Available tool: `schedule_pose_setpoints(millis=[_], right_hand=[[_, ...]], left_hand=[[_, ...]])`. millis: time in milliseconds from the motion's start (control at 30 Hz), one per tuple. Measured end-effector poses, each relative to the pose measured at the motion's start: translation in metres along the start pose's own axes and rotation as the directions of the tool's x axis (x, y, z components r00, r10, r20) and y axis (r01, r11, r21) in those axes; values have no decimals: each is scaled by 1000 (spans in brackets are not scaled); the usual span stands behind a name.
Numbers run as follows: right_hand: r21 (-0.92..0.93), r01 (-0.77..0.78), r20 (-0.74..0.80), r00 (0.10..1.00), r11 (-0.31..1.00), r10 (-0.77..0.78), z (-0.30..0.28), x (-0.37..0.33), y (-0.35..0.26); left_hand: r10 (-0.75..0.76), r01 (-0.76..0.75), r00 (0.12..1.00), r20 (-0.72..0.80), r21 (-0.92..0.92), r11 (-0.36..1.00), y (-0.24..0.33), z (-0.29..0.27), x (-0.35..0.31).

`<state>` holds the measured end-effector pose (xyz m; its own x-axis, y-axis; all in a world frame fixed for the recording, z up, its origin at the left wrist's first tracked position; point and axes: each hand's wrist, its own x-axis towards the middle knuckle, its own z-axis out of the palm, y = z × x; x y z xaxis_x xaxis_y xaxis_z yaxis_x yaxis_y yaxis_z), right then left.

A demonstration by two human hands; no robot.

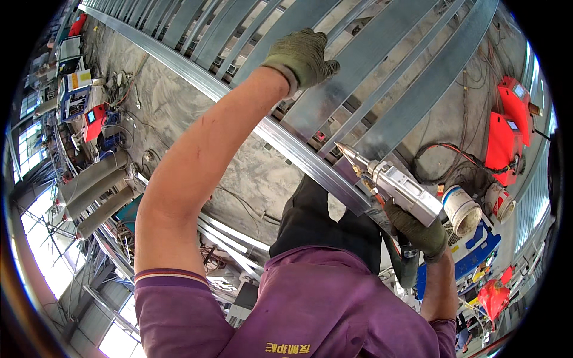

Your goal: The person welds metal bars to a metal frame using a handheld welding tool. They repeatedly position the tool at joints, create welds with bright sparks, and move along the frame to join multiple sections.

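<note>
My left hand (pixel 304 58), in an olive knit glove, is over the flat metal slats of a galvanized steel frame (pixel 286 146). Its thumb stands apart from the bunched fingers, and I see nothing in it; whether it touches a slat I cannot tell. A handheld laser welding gun (pixel 409 191), silver and boxy with a copper-coloured pointed nozzle, is in my right hand (pixel 421 231), gloved alike and closed around its grip. The nozzle tip is above the slats, close to the frame's near rail. Part of the grip is hidden by the glove.
Red machines (pixel 501 143) stand on the floor at the right, with coiled cables (pixel 439 161) beside them. Two buckets (pixel 462 209) are near my right arm. At the left are another red machine (pixel 94 119), grey metal tubes (pixel 98 185) and loose cables on the concrete floor.
</note>
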<state>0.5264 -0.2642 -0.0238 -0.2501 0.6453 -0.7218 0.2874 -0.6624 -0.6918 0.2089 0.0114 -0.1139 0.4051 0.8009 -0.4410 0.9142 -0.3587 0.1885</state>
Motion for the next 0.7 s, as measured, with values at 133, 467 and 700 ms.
schedule_pose_setpoints(millis=[133, 467, 700], right_hand=[[-24, 77, -22, 997, 997, -77, 10, 15, -10], [-143, 247, 18, 969, 958, -248, 8, 42, -16], [-29, 15, 148, 989, 999, -10, 3, 66, -44]], left_hand=[[-96, 93, 983, 160, 28, 995, 4, -21, 3], [-6, -3, 955, 295, 30, 1000, 20, -7, 13], [58, -50, 981, 187, -49, 998, -1, 18, 26]])
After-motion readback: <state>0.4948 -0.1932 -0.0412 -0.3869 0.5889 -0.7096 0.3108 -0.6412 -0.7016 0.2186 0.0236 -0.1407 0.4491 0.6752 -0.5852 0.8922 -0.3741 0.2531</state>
